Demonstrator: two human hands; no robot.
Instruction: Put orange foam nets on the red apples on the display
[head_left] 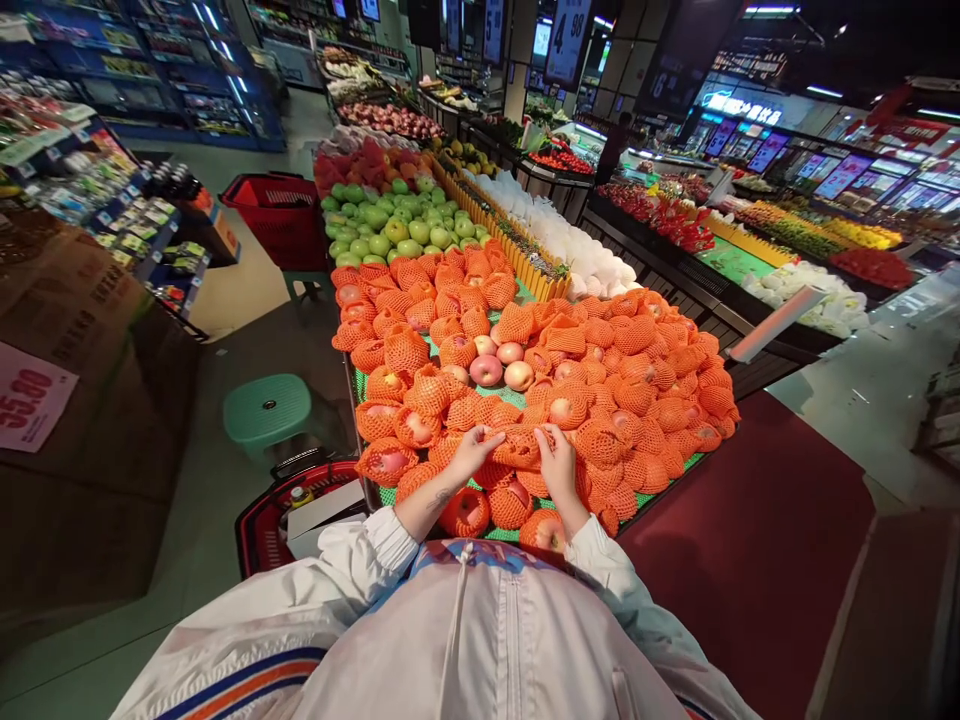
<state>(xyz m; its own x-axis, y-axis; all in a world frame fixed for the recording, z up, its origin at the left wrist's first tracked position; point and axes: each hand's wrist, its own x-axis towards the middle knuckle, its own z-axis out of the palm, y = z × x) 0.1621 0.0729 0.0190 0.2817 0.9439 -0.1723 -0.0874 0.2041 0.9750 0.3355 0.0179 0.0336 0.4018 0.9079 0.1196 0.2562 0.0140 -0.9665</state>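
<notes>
Two bare hands hold one orange foam net [517,447] stretched sideways between them, above the front edge of the display stand [513,397]. The left hand [472,452] pinches one end between thumb and fingers, drawn narrow; the right hand [556,455] grips the other end in the same way. I cannot tell whether this net has anything inside it.

Three netted apples [511,505] sit just below the hands, along the stand's front edge. Four bare apples [486,371] cluster beyond the hands, toward the middle of the stand, with part of a possible fifth beside them. Dozens of other netted apples [637,390], too crowded to count, reach the stand's left and right edges. Many green apples [409,220] fill the section behind, against the left edge.

Two red baskets stand off that left edge: one far basket [274,215] and one near basket [251,535], with one green stool [268,408] between them.
</notes>
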